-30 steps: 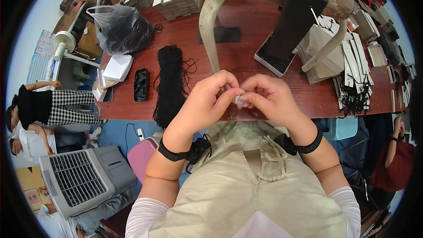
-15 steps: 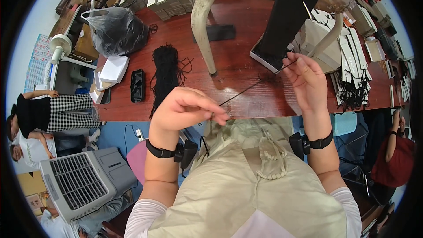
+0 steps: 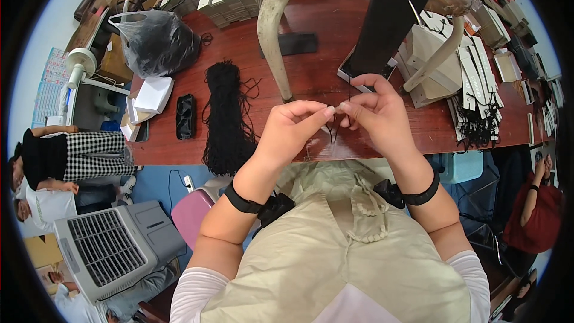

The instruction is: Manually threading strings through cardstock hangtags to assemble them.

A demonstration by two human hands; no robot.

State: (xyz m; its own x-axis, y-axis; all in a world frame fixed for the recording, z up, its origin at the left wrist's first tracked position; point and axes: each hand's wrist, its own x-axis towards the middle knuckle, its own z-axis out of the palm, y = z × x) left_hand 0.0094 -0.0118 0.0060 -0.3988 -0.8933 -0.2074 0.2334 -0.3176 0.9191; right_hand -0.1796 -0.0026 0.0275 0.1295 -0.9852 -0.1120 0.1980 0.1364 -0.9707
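Note:
Above the table's near edge, my left hand (image 3: 294, 128) and my right hand (image 3: 378, 113) meet fingertip to fingertip. Both are closed in a pinch on a thin black cord (image 3: 333, 134), whose ends dangle below the fingers. Part of the cord is hidden by my fingers. To the left of my hands lies a thick bundle of black cords (image 3: 223, 116). Just beyond my right hand a tall black board (image 3: 387, 24) leans upright, its foot by a small white box (image 3: 343, 74).
A curved wooden leg (image 3: 273, 42) stands on the red-brown table (image 3: 239, 42). White strips with black cords (image 3: 478, 78) are stacked at right. A black tray (image 3: 186, 116), white box (image 3: 154, 94) and plastic bag (image 3: 158, 42) sit at left; an air cooler (image 3: 107, 248) stands below. Other people are at both sides.
My hands have come together from far apart, the left moving right and up, the right moving left. The cord, stretched between them before, is now bunched at the fingertips.

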